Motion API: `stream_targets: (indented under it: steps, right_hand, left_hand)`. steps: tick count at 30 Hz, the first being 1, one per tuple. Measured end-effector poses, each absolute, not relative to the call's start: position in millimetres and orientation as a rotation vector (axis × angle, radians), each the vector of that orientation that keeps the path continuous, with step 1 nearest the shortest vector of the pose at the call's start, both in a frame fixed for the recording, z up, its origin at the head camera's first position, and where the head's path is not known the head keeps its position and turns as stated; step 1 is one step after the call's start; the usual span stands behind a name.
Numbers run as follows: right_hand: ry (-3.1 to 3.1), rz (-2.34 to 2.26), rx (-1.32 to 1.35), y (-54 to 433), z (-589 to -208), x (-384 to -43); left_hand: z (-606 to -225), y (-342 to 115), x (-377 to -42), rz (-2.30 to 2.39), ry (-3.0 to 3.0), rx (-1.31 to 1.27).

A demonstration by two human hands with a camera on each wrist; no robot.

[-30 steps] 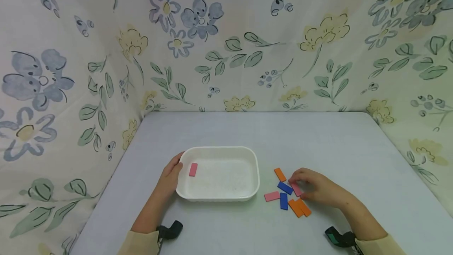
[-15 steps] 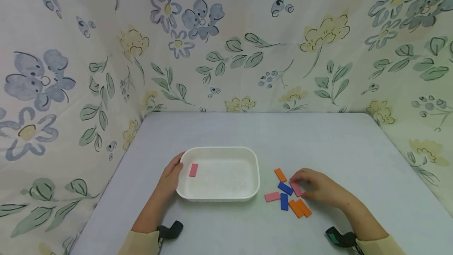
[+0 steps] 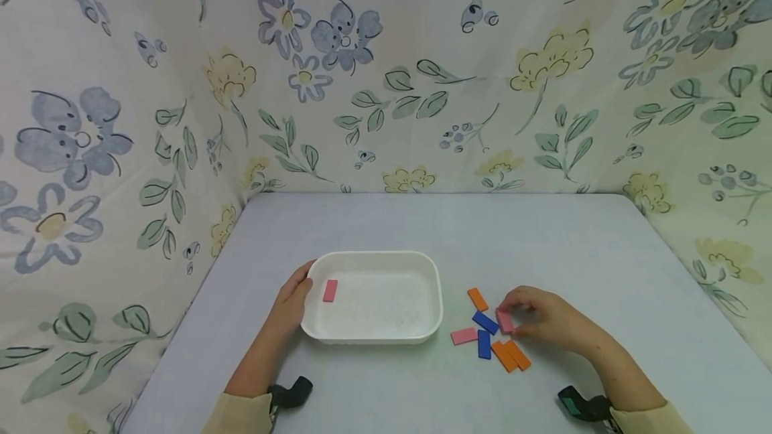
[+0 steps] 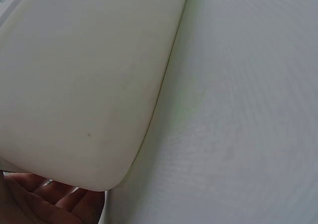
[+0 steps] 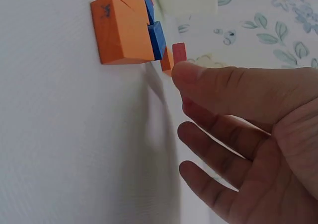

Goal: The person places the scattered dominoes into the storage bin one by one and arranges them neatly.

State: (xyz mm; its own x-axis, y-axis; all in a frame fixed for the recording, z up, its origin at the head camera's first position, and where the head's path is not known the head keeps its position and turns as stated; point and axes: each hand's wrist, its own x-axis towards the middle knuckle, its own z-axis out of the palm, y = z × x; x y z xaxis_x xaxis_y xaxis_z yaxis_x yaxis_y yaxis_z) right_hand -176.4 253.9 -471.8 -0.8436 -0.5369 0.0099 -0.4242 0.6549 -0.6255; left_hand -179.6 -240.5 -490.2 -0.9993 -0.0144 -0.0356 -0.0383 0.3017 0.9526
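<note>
My left hand point(image 3: 289, 303) grips the left side of a white plastic tub point(image 3: 386, 337), its thumb at the rim. Inside the tub, near its left wall, lies one pink block point(image 3: 330, 291). In the left wrist view the outer wall of the tub point(image 4: 89, 85) covers part of the fingers. To the tub's right, my right hand point(image 3: 545, 317) pinches another pink block point(image 3: 504, 321) between thumb and fingers at the right side of a loose group of blocks. The right wrist view shows the end of this pink block point(image 5: 179, 52) beyond the thumb tip.
Around the right hand lie two blue blocks point(image 3: 484, 344), a pink block point(image 3: 464, 336), an orange block point(image 3: 477, 299) and a pair of touching orange blocks point(image 3: 505, 357). Floral cloth point(image 3: 386, 72) hangs behind and beside the white table point(image 3: 482, 226).
The pink block in my right hand has tipped up and shifted slightly right, apart from the blue block beside it. My left hand and the tub stay in place.
</note>
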Motion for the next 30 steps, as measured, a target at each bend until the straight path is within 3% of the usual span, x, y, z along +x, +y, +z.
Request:
stream_targets:
  steps: [30]
  right_hand:
    - [2.697,-1.168,-0.945,218,-429,-168]
  left_hand:
    - [-493,-241,-178,1.861,2.533,-0.039]
